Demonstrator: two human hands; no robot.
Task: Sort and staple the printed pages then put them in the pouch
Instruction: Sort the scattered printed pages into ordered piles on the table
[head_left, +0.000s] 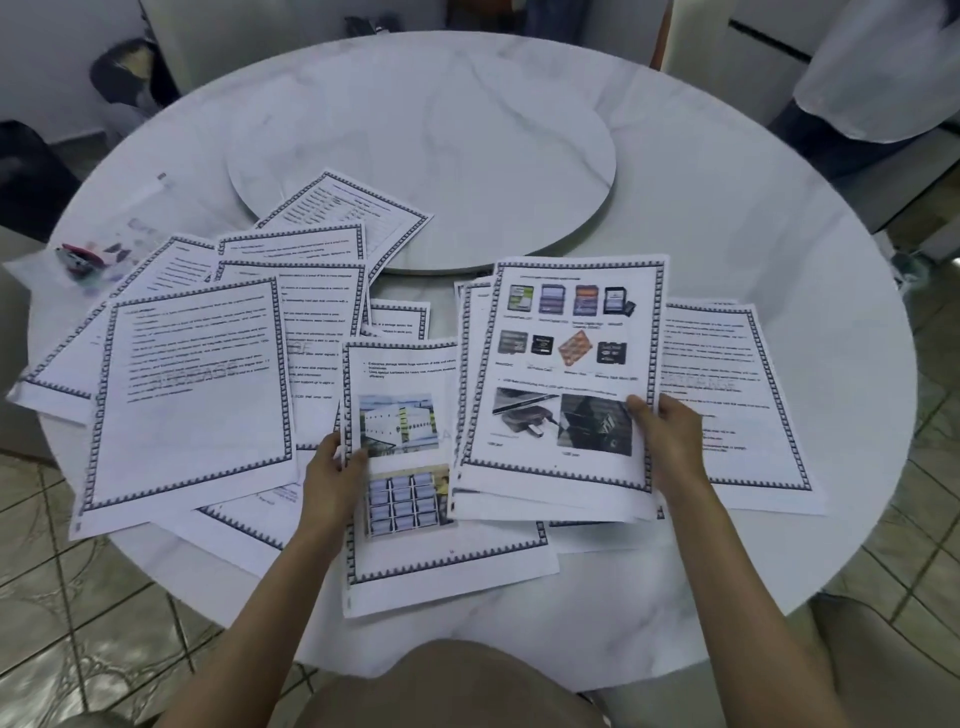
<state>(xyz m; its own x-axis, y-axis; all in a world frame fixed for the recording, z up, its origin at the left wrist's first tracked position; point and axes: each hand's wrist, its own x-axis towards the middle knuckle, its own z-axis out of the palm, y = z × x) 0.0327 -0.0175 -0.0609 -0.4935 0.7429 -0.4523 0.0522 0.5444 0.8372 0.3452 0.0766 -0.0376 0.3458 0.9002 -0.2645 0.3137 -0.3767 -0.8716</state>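
Sorting, early: right hand (670, 436) grips gathered sheaf (566, 364); left hand (332, 467) pinches one page (410, 551); loose pages (192, 395) remain (stapler (78, 258), pouch (140, 218) untouched, far left).

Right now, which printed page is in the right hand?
The page with two rows of memory-card photos, topping a small stack; the right hand grips its lower right edge. The left hand holds a different page showing a building photo.
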